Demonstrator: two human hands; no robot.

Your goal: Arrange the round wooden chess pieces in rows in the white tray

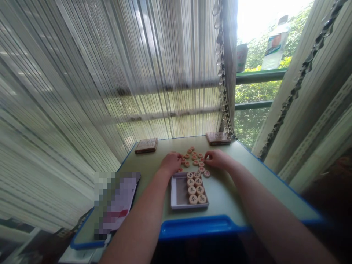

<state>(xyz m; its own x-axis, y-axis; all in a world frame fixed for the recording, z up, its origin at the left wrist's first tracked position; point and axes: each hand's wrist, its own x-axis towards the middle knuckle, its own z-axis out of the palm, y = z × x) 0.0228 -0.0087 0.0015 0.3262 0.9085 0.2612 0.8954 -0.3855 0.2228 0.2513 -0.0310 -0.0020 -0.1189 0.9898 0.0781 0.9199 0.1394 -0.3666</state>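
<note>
Loose xiangqi pieces (194, 157), round, wooden and marked in red, lie in a cluster on the pale green table. My left hand (172, 162) is at the cluster's left side, fingers bent and fingertips by the nearest pieces. On the opposite side, my right hand (216, 158) curves its fingers, with a gap between thumb and forefinger, close beside a piece at the cluster's edge. Neither hand shows a piece gripped. Nearer to me sits a shallow white box (173, 194); black-marked xiangqi pieces (193, 190) fill two columns in its right half, and its left half shows a bare bottom.
Two flat patterned boxes (146, 145) (218, 138) lie at the table's far corners. A blurred-out tablet-like device (121, 201) rests at left. A blue tray edge (196, 226) runs along the front. String curtains (165, 73) hang behind; a bottle (275, 46) stands on the window rail.
</note>
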